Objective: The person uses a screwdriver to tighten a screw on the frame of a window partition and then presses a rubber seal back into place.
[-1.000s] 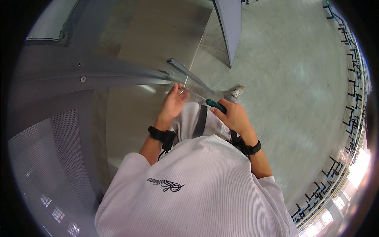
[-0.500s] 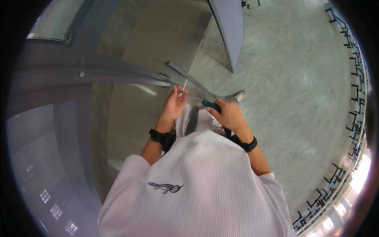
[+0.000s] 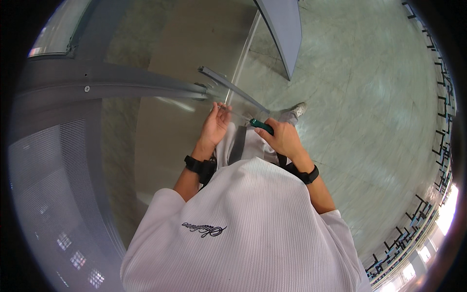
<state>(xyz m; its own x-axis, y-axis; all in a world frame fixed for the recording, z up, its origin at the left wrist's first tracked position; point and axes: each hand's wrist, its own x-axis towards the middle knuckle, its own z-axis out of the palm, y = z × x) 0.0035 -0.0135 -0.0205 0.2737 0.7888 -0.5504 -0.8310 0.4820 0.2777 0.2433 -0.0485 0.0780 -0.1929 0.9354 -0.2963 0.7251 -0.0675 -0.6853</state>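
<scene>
My right hand [image 3: 283, 136] is wrapped round the green handle of a screwdriver [image 3: 261, 126]. Its thin shaft points left toward the fingers of my left hand [image 3: 216, 125]. Those fingers are curled and pinched at the shaft's tip, palm turned up; whatever small thing they may hold there is too small to make out. Just beyond my left fingertips a grey metal door frame bar [image 3: 146, 86] ends. A narrow grey metal rail [image 3: 233, 89] slants past both hands, from beyond the left fingers toward the right hand.
A large grey door-like panel with mesh [image 3: 73, 146] stands on the left, a screw [image 3: 87, 89] in its frame. Ahead is another grey panel [image 3: 283, 34]. My shoe [image 3: 300, 109] rests on the greenish floor [image 3: 360, 117]. Dark metal racks [image 3: 440, 112] line the far right.
The view has shifted slightly, so the frame bar and rail sit a little higher and further left. Both hands keep nearly the same pose, with the screwdriver still in the right.
</scene>
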